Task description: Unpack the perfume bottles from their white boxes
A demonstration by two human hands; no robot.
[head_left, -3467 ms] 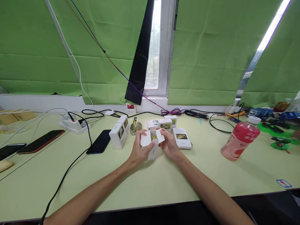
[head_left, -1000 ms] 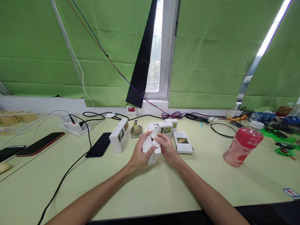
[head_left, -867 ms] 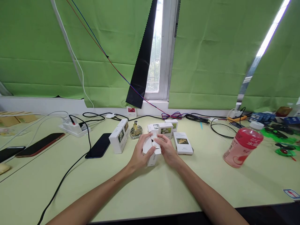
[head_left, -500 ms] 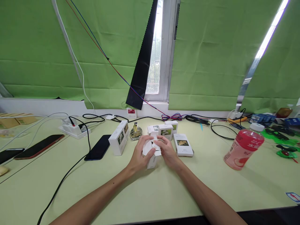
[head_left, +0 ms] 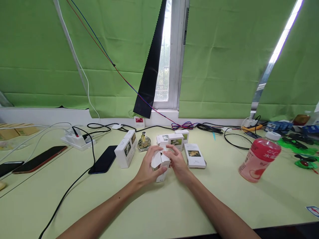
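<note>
A small white box [head_left: 160, 160] with raised flaps at its top stands between my hands, low over the table or on it. My left hand [head_left: 148, 168] wraps its left side, the thumb across the near face. On the right side and top flaps are the fingers of my right hand [head_left: 178, 164]. What lies inside the box is too small to make out. Just behind are white boxes with flower pictures [head_left: 175, 140], and a glass bottle with a gold neck [head_left: 144, 142] is to their left. A flat white box [head_left: 195, 156] lies to the right.
White boxes [head_left: 126, 149] stand left of my hands, beside a dark phone [head_left: 103, 160]. A black cable [head_left: 72, 187] crosses the left side. A pink drink bottle [head_left: 259, 158] stands at the right. Bundled cables [head_left: 183, 125] run along the wall.
My left thumb has moved down on the near face of the box, and the near top flap appears shifted. The view has tilted slightly.
</note>
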